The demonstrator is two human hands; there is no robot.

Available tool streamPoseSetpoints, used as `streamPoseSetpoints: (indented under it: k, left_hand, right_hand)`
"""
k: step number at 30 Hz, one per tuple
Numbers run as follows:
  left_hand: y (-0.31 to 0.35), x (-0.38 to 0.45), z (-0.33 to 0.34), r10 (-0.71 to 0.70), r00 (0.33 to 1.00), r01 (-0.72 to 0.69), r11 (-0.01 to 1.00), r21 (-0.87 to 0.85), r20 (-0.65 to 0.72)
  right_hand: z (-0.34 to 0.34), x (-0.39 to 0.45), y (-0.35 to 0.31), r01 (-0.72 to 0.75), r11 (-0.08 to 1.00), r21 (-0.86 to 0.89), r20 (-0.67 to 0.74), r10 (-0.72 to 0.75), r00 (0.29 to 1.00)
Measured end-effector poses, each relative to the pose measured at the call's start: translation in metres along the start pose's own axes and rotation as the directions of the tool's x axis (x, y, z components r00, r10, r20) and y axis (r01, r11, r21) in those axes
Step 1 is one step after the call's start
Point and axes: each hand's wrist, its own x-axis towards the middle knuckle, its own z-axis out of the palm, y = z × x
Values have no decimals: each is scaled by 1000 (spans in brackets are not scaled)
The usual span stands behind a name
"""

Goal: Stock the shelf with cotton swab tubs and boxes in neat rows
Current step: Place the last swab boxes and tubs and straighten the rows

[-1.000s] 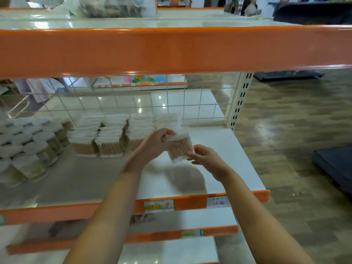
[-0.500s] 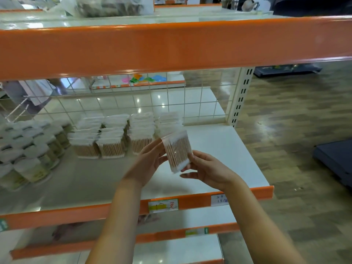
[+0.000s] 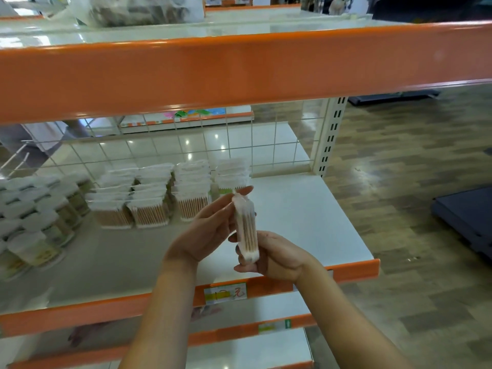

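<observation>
A slim clear plastic box of wooden-stemmed swabs point(image 3: 247, 227) is held edge-on between straight left hand point(image 3: 210, 230) fingers and curled right hand point(image 3: 274, 255) fingers, above the glossy white shelf point(image 3: 306, 222); stacked boxes point(image 3: 170, 193) are seen beyond the fingertips.

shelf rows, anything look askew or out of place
Nothing stands out. The boxes stand in even rows at the back of the shelf, tubs to their left. One box is off the shelf, held between both hands.
</observation>
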Motion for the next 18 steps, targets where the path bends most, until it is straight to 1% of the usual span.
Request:
streamPoseSetpoints:
  k: [3,5,7,9,11,12,14,16,18]
  left_hand:
    - [0,3,-5,27,999,-27,1000,-5,-45]
    - [1,5,-8,26,996,-22,999,45,-90]
    - [2,6,-9,13,987,8,991,132,-161]
    - [2,8,-9,10,973,49,968,247,-232]
    - [2,11,-9,29,956,82,929,360,-292]
    - [1,12,-9,38,948,95,913,397,-315]
    - [0,13,-10,51,938,111,893,436,-344]
    - [-3,14,-11,51,935,130,873,470,-352]
    - [-4,13,-11,42,936,155,842,516,-350]
  right_hand:
    - [-4,1,-5,-24,996,-88,5,24,1000]
    - [-11,0,-9,9,987,-163,-21,-12,1000]
    - [-22,-3,-14,38,971,-238,-86,-60,995]
    - [-33,-9,-21,64,960,-274,-129,-103,986]
    - [-40,-14,-27,93,951,-294,-112,-131,985]
    - [-40,-16,-30,98,938,-332,-93,-136,986]
    - [-38,-15,-31,89,879,-468,-105,-156,982]
    - [-35,-10,-29,60,803,-593,-187,-211,959]
    - [-34,-4,-25,36,759,-651,-243,-253,936]
